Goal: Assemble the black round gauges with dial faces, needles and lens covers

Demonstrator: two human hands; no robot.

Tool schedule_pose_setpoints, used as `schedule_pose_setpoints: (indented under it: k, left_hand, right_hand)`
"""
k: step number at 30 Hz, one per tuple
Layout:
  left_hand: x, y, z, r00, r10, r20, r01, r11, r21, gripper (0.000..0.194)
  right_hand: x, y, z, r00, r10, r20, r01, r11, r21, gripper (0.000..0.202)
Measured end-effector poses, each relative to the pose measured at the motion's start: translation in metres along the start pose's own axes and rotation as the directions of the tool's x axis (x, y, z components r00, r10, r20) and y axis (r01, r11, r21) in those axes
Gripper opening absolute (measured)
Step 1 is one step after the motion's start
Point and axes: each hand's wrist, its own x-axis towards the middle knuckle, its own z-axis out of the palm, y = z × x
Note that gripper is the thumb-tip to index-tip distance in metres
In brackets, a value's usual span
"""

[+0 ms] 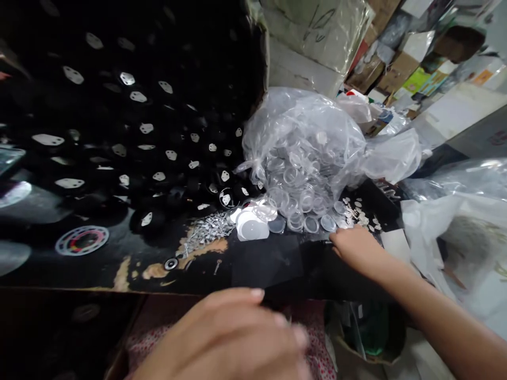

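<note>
My left hand (233, 338) is close to the camera in front of the table edge, blurred, its back turned up. Its fingers stretch to the right with the tips spread a little, and I see nothing in them. Out over the table, my right hand (354, 248) is closed, fingers pointing down at the surface. What its fingertips hold, if anything, is too small to make out. Just behind it are small white flat pieces (356, 214) and clear round plastic lids (311, 224). Left of it lies a dark flat sheet (267, 261), with white discs (253, 227) at its back edge.
A clear plastic bag (304, 111) spills many lids onto the table. Small metal pieces (206, 232) lie in a heap at centre left. Black parts with white tags (158, 126) fill the back left. A colourful ring disc (82, 240) and a white bag (428, 227) flank the table.
</note>
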Motion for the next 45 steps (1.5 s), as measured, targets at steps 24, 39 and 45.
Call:
schedule_pose_setpoints:
  k: [24,39,45]
  left_hand:
    - [0.042,-0.052,0.067,0.975,0.187,-0.118,-0.177,0.980,0.090,0.050]
    - [0.038,-0.044,0.062,0.998,0.006,-0.056,-0.010,0.998,-0.065,0.035]
    - [0.026,-0.040,0.043,0.996,-0.033,-0.080,0.022,0.990,-0.142,0.033]
  right_hand:
    - [-0.011,0.021,0.018,0.972,0.116,-0.203,0.043,0.765,0.643,0.013]
    - [0.022,-0.108,0.003,0.845,-0.151,-0.513,0.418,0.785,0.457,0.038]
    - [0.084,-0.110,0.006,0.876,-0.011,-0.483,0.286,0.818,0.499,0.048]
